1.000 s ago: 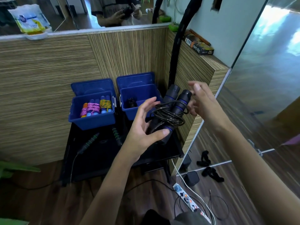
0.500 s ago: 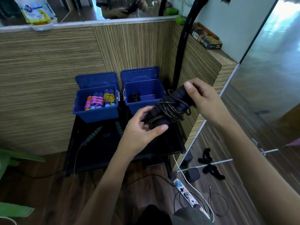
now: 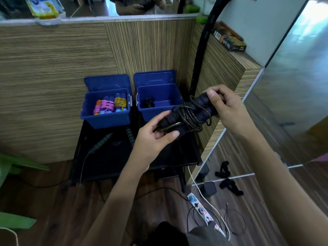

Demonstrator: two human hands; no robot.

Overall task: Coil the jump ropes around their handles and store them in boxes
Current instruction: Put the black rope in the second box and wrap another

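**Both hands closed on a coiled jump rope, in front of two blue boxes**

Gripped at its two ends, the dark jump rope (image 3: 189, 115) is held in the air over the black table (image 3: 115, 157), just in front of the right blue box (image 3: 158, 107). Its lower handle ends are wrapped by the left hand (image 3: 152, 137), the thumb lying across the front and the fingers curled behind. Its upper handle ends are pinched by the right hand (image 3: 229, 110), with the thumb tip pressed on the top of one handle and the fingers folded round the far side. The two dark handles, each ringed with blue bands, are held side by side and tilted up to the right; several loops of dark cord are wound around their middle, and one loop hangs loose on the right.

The right blue box is seen open, its lid stood up behind it, and a small black coiled bundle (image 3: 149, 102) is lying in its left corner. The left blue box (image 3: 106, 110), likewise open, is filled with wound ropes (image 3: 111, 104) in pink and yellow cord on blue and orange handles. A green-banded jump rope (image 3: 103, 140) is left uncoiled on the table, one handle lying to the left and the other near the left wrist.

On the wooden floor a white power strip (image 3: 204, 212) and loose cables can be seen.
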